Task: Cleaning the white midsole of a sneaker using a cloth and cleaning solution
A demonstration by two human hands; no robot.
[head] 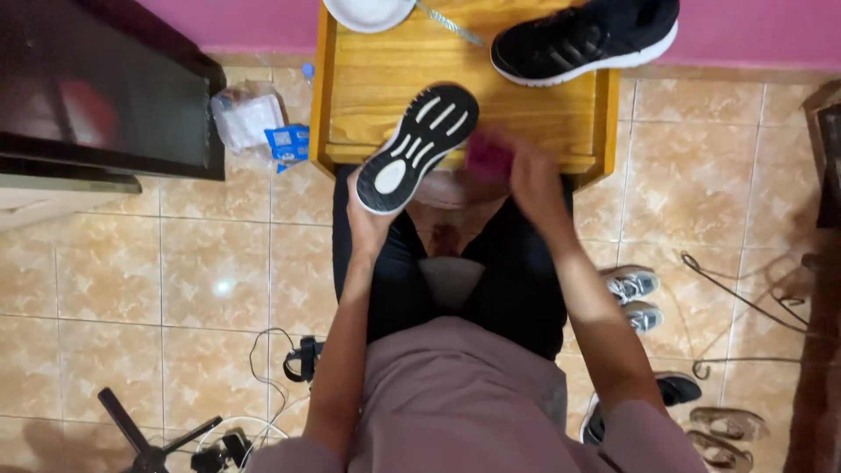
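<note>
We look down on a small wooden table (377,83) with raised side rails, pushed against a pink wall (753,31), over a floor of beige marbled tiles (201,263). We count two black shoes with white soles: one shoe (419,147) is in our left hand (366,219), tilted with its sole turned up towards us and its toe over the table's near edge; the second shoe (585,39) rests on the table's far right corner, partly overhanging the rail. Our left hand is closed around the heel end of the held shoe. Our right hand (533,180) is blurred, just beside the shoe's toe, and it seems to be closed on a pink cloth (489,156), though the blur keeps us from being sure of the grip. On the table's far edge there is one white plate (368,13) with one spoon (448,24) beside it. To the left a dark cabinet (105,88) stands, with one crumpled plastic bag (247,114) and one small blue packet (289,142) on the tiles between it and the table. On the floor at the right we see a grey pair of sneakers (632,298), another dark shoe (674,390) and a pair of tan sandals (725,434). At the lower left a tripod (144,442) and tangled cables (263,377) lie. Our lap in black trousers (517,280) fills the space below the table.
</note>
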